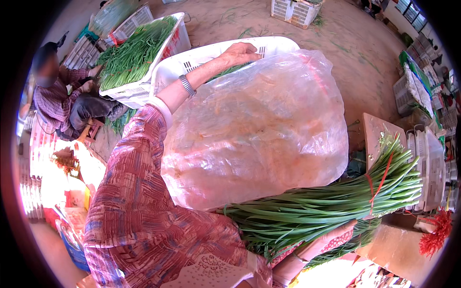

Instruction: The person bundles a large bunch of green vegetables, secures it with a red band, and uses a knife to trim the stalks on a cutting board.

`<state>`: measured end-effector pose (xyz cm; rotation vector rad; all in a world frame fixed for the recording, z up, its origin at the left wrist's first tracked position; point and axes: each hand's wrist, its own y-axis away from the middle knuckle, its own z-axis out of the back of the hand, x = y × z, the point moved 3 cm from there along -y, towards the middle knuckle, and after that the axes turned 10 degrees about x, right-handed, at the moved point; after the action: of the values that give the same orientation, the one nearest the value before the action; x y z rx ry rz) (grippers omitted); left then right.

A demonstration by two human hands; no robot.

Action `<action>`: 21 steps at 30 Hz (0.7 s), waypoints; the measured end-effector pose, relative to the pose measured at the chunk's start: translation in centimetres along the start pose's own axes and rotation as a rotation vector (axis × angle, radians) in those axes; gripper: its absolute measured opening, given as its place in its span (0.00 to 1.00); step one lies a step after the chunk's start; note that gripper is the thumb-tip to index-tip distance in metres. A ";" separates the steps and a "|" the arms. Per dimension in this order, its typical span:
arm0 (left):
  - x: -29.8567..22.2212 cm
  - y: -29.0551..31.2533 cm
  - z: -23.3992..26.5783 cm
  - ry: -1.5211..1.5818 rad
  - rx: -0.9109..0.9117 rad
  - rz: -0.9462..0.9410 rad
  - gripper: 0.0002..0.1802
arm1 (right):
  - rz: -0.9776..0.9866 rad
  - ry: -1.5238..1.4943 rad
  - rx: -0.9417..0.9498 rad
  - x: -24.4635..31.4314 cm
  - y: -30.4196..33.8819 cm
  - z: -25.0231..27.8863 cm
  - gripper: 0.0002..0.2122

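Observation:
A clear, dirt-smudged plastic sheet point(254, 129) spreads over a white crate point(165, 72), covering most of its inside. My left hand point(240, 54), with a metal watch band at the wrist, reaches to the crate's far side. Its fingers curl at the sheet's far edge; the fingertips are partly hidden. Some green leaves show beside the sheet below that wrist. At the near right, my right hand point(331, 237) cradles a thick bunch of garlic chives point(307, 206) from below. A red band ties its pale stem end, which points right. The leaf tips lie by the sheet's near edge.
A full crate of chives point(139, 57) stands at the far left, beside a seated person point(60, 98). Another white crate point(295, 12) sits on the floor beyond. At right are a wooden board point(379, 137), stacked crates point(430, 168) and red ties point(436, 233).

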<state>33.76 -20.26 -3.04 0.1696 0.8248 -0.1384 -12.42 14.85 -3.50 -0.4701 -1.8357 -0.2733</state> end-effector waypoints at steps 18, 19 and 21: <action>6.4 -16.2 -5.3 0.860 -0.065 0.116 0.32 | -0.128 0.103 -0.188 -2.4 -2.1 -0.8 0.33; 5.5 -15.4 -3.0 0.986 -0.113 0.073 0.30 | -0.130 0.108 -0.192 -2.4 -2.2 -0.8 0.33; 7.0 -13.8 3.8 1.048 -0.266 0.001 0.21 | -0.144 0.107 -0.173 -2.5 -2.6 -1.1 0.33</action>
<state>38.53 -34.92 -7.00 -0.0257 1.8743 0.0810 -12.00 11.59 -5.38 -0.4345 -1.7509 -0.5487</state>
